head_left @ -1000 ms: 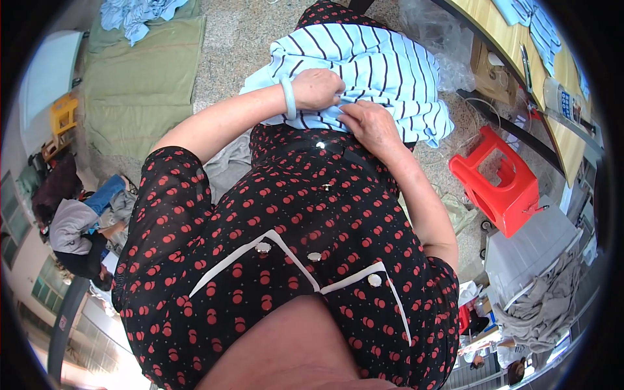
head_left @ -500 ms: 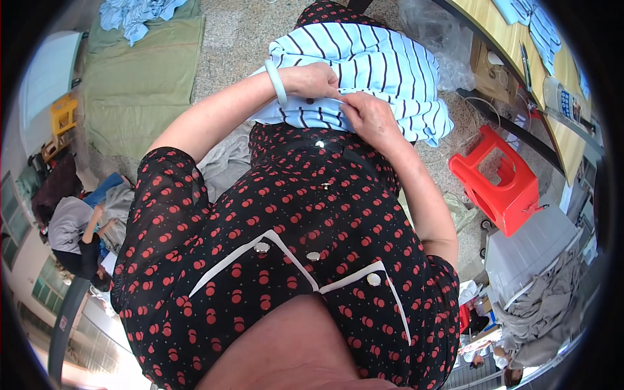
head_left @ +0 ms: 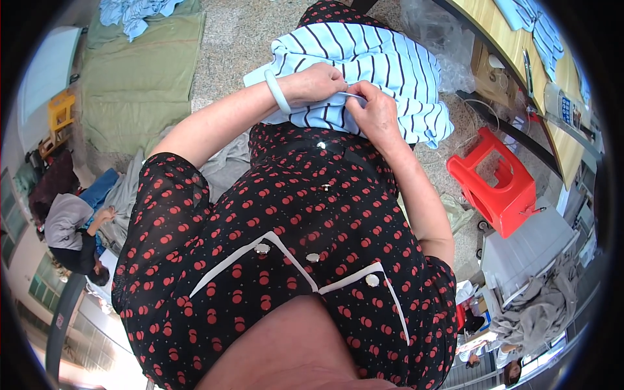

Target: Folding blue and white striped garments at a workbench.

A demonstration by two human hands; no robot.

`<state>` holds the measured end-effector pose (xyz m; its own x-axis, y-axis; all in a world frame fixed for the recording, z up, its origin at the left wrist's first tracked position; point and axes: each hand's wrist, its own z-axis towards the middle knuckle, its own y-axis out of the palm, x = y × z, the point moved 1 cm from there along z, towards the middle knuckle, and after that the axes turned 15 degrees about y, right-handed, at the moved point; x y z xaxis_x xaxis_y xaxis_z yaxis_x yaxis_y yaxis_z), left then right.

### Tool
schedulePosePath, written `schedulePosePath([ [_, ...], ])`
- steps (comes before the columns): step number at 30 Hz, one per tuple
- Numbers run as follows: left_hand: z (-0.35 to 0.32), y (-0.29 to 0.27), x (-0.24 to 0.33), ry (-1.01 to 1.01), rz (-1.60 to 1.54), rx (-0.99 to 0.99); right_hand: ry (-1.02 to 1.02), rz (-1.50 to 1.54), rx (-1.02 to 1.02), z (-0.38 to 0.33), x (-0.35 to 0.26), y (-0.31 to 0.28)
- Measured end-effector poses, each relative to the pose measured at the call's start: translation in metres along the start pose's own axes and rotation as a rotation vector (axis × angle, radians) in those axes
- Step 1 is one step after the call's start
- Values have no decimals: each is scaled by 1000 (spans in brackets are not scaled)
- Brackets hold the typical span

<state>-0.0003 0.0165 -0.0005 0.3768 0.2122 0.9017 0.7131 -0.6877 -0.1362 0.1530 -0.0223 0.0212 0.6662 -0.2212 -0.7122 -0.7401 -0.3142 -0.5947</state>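
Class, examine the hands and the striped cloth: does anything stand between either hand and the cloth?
Nothing visible does. The left hand and right hand both touch the striped cloth directly, over the lap. The red stool is off to the right, apart from both.

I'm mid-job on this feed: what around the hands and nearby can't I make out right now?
- Head view: left hand's fingertips on the striped cloth; its own knuckles hide them.
- Head view: the lap beneath that cloth; the cloth covers it.
- Head view: far end of the blue cloth pile; the upper edge cuts it off.
- Head view: what the co-worker's hand touches; too small near the rim.
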Motion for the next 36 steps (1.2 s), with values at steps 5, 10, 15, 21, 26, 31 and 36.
schedulePosePath([
  [5, -4, 0, 9, -98, -101, 30, -4, 21, 89, -1, 0, 3],
  [10, -2, 2, -1, 276, 300, 58, -137, -49, 153, -3, 3, 4],
  [15, -9, 9, 8, 397, 509, 63, -196, -86, 209, -4, 5, 3],
  [21, -15, 13, 11, 368, 653, 74, -215, -193, 198, -2, 4, 6],
  [26, -16, 16, 7, 356, 595, 167, -207, -180, 189, 0, 4, 8],
  [31, -15, 15, 8, 355, 627, 161, -208, -188, 189, -1, 5, 9],
  [36, -15, 16, 5, 415, 654, 227, -213, -204, 191, -1, 4, 11],
])
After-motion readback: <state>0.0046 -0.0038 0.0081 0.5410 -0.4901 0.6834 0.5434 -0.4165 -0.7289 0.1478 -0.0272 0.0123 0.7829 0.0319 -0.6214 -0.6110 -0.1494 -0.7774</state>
